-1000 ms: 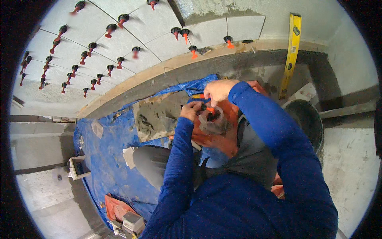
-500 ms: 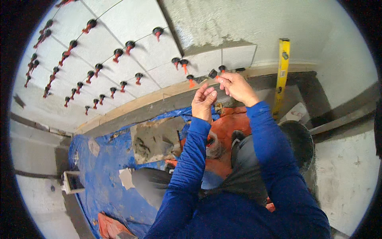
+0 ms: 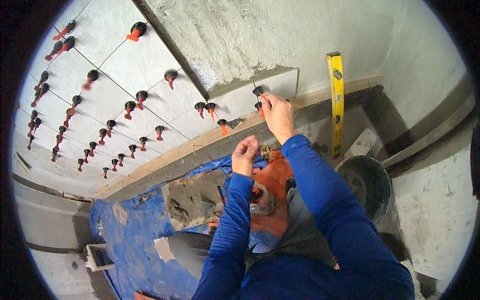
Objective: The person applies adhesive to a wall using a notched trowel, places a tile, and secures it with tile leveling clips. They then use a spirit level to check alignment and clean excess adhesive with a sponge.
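Observation:
My right hand (image 3: 280, 119) pinches the orange handle of a black-based tile leveling spacer (image 3: 258, 91), which stands at the joint in the low row of white tiles (image 3: 284, 85). A second leveling spacer (image 3: 258, 106) sits just below it on the same joint. Lower and to the left, my left hand (image 3: 243, 157) hovers away from the wall with its fingers curled together; whatever they hold, if anything, is hidden. Nearest to it on the wall is another orange-handled spacer (image 3: 223, 128). Many more such spacers line the joints of the large tiles (image 3: 117, 62) at the left.
A yellow spirit level (image 3: 336, 102) leans upright against the wall. Right of my knees stands a black bucket (image 3: 367, 182). A wooden batten (image 3: 167, 152) runs beneath the tiles. Blue tarp (image 3: 135, 250), an orange sheet (image 3: 272, 182) and a clear tub (image 3: 262, 200) lie below.
My right hand has brought the spacer up to the tile joint and now holds it there. My left hand has drawn slightly down and away. The view has shifted.

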The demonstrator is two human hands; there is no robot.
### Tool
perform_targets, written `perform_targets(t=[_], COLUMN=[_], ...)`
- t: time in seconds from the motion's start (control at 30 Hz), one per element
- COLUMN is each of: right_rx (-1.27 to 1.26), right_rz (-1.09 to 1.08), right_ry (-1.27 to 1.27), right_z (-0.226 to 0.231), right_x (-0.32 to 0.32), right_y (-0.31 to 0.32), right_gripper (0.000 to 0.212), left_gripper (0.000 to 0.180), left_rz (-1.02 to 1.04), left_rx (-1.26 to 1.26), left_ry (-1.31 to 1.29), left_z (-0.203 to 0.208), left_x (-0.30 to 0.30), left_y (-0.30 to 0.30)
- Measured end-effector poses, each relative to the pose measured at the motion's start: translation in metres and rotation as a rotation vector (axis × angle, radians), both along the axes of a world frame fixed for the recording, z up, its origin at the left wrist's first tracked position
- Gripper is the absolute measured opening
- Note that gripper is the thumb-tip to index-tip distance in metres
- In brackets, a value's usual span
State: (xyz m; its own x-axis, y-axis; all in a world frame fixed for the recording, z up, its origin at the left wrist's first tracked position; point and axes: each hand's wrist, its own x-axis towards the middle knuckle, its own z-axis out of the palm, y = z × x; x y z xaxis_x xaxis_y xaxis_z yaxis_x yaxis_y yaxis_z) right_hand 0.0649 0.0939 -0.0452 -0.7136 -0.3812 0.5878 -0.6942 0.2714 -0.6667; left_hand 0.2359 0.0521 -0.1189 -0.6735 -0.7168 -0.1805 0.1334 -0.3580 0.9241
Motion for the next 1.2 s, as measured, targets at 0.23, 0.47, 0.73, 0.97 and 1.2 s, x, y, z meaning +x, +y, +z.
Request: perform_targets(t=[0.23, 0.47, 0.73, 0.97, 1.2], right_rx=[0.033, 0.03, -0.043, -0.191, -0.585], right_rz=[-0.048, -0.063, -0.053, 0.076, 0.404], right_ry=[0.081, -0.214, -0.073, -0.453, -1.241], right_z=[0.0, -0.001, 0.001, -0.003, 0.008], right_x=[0.006, 0.005, 0.007, 0.002, 0.003], right_y=[-0.007, -0.018, -0.022, -0.03, -0.02], right_gripper=[0.018, 0.028, 0.031, 0.032, 0.025], left_gripper=[0.028, 0.031, 0.028, 0.034, 0.051], left_rz=[0.005, 0.009, -0.032, -0.076, -0.155], left_rx=[0.099, 0.116, 0.07, 0.027, 0.017], left_ry=[-0.031, -0.036, 0.024, 0.017, 0.028], left_z=[-0.037, -0.051, 0.003, 0.022, 0.044], left_x=[0.026, 0.036, 0.012, 0.004, -0.072], left_y=[0.006, 0.005, -0.003, -0.006, -0.048])
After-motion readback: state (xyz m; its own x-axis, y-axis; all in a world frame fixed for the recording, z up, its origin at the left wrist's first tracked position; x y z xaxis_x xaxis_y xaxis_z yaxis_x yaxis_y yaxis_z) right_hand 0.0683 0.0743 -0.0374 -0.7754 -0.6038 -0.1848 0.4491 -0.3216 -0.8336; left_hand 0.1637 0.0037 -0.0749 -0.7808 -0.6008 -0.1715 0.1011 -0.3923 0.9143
